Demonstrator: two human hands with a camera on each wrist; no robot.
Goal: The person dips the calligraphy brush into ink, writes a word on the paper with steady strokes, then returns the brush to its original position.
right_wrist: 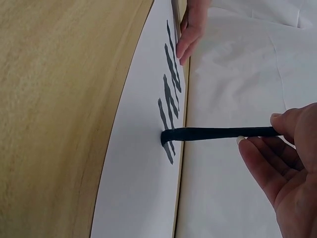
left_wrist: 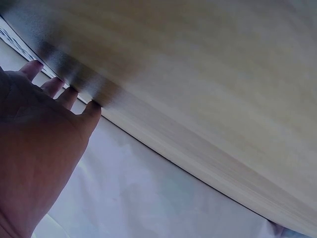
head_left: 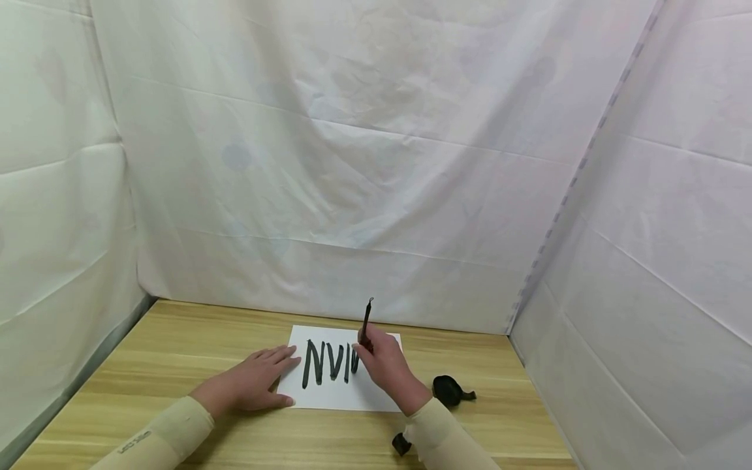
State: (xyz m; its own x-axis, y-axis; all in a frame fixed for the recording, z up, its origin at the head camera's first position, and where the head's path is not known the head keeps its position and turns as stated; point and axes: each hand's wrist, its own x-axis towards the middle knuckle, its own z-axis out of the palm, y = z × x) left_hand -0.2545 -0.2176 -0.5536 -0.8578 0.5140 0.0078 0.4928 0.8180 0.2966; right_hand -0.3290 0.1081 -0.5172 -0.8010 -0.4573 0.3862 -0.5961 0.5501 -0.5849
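On the wooden bench (head_left: pixel 200 326) lies a white paper (head_left: pixel 329 398) bearing black strokes (head_left: pixel 333 376). The person's right hand (head_left: pixel 386 364) holds a dark brush (right_wrist: pixel 213 133) pinched in its grip, the tip (right_wrist: pixel 165 138) touching the paper; the left hand (head_left: pixel 256 380), grip released, rests its fingers on the paper's left edge.

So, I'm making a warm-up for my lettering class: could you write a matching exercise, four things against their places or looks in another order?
1. calligraphy brush
2. paper
3. left hand
4. round black object

A. white, bearing black strokes
B. on the table, right of the paper
C. held by the right hand
D. at the paper's left edge

Pairs: 1-C, 2-A, 3-D, 4-B
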